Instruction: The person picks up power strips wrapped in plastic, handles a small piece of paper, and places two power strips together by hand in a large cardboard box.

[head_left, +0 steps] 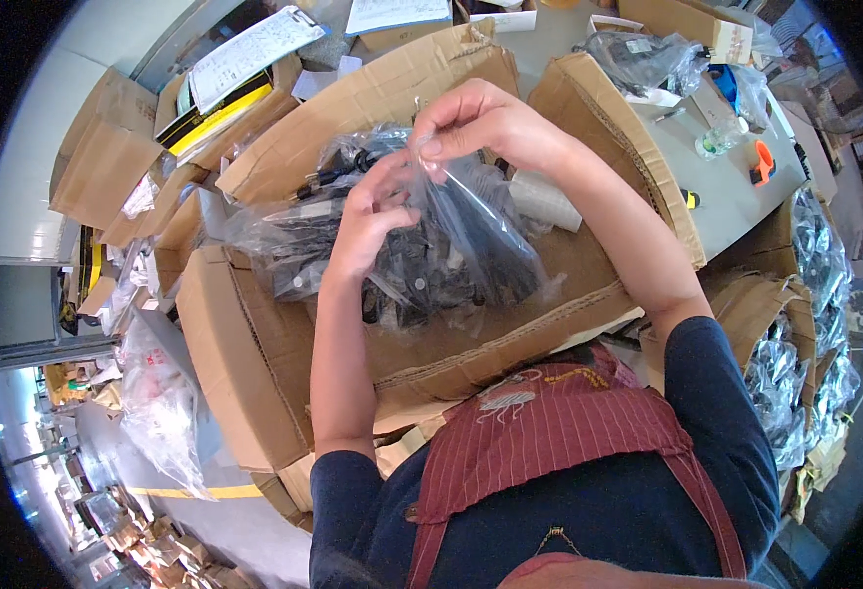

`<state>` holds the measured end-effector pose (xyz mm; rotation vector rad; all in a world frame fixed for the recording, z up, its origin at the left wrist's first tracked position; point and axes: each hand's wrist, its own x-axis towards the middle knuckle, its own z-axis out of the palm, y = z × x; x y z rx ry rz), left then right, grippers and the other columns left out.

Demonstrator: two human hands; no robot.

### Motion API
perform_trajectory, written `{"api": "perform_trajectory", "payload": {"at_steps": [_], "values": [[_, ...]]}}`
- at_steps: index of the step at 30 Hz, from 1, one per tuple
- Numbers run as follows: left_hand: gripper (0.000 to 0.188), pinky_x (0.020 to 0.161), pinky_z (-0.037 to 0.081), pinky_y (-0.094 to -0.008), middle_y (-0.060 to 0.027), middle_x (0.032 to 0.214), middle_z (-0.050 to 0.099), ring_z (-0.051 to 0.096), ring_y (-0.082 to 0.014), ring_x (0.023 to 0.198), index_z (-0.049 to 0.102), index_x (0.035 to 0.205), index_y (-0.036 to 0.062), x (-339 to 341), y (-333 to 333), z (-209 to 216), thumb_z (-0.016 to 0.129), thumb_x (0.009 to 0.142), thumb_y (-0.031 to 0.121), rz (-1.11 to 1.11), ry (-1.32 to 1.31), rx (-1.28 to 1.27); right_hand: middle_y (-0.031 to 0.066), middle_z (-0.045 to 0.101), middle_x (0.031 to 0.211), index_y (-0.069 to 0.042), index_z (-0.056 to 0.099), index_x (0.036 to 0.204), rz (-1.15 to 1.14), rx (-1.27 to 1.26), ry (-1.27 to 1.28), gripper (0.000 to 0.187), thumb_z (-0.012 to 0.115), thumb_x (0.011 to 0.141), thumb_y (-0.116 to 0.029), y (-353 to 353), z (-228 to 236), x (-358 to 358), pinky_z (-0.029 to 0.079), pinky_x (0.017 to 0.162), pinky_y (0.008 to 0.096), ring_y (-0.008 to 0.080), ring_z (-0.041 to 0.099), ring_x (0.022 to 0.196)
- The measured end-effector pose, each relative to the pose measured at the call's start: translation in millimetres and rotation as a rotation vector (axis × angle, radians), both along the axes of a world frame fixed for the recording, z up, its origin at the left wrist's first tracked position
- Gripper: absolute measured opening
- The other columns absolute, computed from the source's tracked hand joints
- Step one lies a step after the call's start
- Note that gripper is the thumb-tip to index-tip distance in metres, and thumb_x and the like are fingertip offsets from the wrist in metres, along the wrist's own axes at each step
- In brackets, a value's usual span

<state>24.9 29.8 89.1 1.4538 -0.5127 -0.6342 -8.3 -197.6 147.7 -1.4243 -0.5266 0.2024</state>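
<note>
My right hand [495, 123] pinches the gathered neck of a clear plastic bag with black contents [485, 231] over an open brown cardboard box [240, 373]; my left hand [368, 216] curls just beside, whether gripping I cannot tell.

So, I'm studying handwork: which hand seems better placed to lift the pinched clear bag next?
Probably the right hand, which pinches the clear bag near its gathered top. The left hand sits lower in the picture; its hold is unclear.
</note>
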Motion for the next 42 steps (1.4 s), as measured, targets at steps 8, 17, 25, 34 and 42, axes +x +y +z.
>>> {"api": "perform_trajectory", "payload": {"at_steps": [8, 17, 25, 34, 42], "values": [[0.020, 0.081, 0.048, -0.0315, -0.0042, 0.089, 0.069, 0.061, -0.0164, 0.096, 0.071, 0.100, 0.0045, 12.4, 0.6, -15.6, 0.067, 0.081, 0.003, 0.127, -0.372, 0.400, 0.0041, 0.067, 0.078, 0.001, 0.069, 0.086, 0.077, -0.149, -0.023, 0.014, 0.066, 0.088, -0.012, -7.8, 5.3, 6.6, 0.047, 0.075, 0.0258, 0.0110, 0.062, 0.076], [0.009, 0.088, 0.046, -0.0312, 0.0016, 0.096, 0.064, 0.057, -0.0119, 0.096, 0.071, 0.096, 0.0058, 3.9, -5.8, -14.2, 0.065, 0.090, 0.008, 0.283, 0.039, -0.175, 0.0045, 0.065, 0.106, -0.004, 0.066, 0.106, -0.022, -0.666, 0.020, 0.027, 0.068, 0.089, -0.025, -50.0, -21.6, 22.3, 0.044, 0.090, 0.0302, 0.0146, 0.056, 0.102], [0.008, 0.089, 0.053, -0.0433, -0.0006, 0.105, 0.061, 0.062, -0.0177, 0.098, 0.057, 0.103, 0.0107, 11.9, -2.4, -18.6, 0.056, 0.098, 0.016, 0.059, 0.413, -0.281, 0.0098, 0.065, 0.094, -0.002, 0.061, 0.107, -0.108, -1.149, 0.324, 0.032, 0.065, 0.089, -0.029, -55.3, -19.7, 19.4, 0.053, 0.075, 0.0319, 0.0204, 0.064, 0.084], [0.018, 0.091, 0.056, -0.0486, -0.0189, 0.100, 0.067, 0.067, -0.0307, 0.094, 0.057, 0.105, -0.0015, 6.0, -12.3, -26.5, 0.046, 0.096, 0.009, 0.072, 0.625, -0.392, 0.0064, 0.068, 0.083, 0.001, 0.064, 0.087, 0.047, -0.468, 0.430, 0.018, 0.066, 0.086, -0.017, -51.3, -2.5, 10.6, 0.059, 0.072, 0.0329, 0.0173, 0.069, 0.075], [0.019, 0.075, 0.055, -0.0399, -0.0128, 0.088, 0.063, 0.063, -0.0255, 0.079, 0.058, 0.092, -0.0025, -23.2, -25.2, -12.4, 0.044, 0.089, 0.010, 0.025, 0.959, -0.696, 0.0071, 0.067, 0.089, 0.000, 0.059, 0.104, 0.070, -0.314, 0.334, 0.026, 0.070, 0.082, -0.010, -18.8, 16.6, -16.8, 0.054, 0.068, 0.0296, 0.0171, 0.067, 0.074]]}}
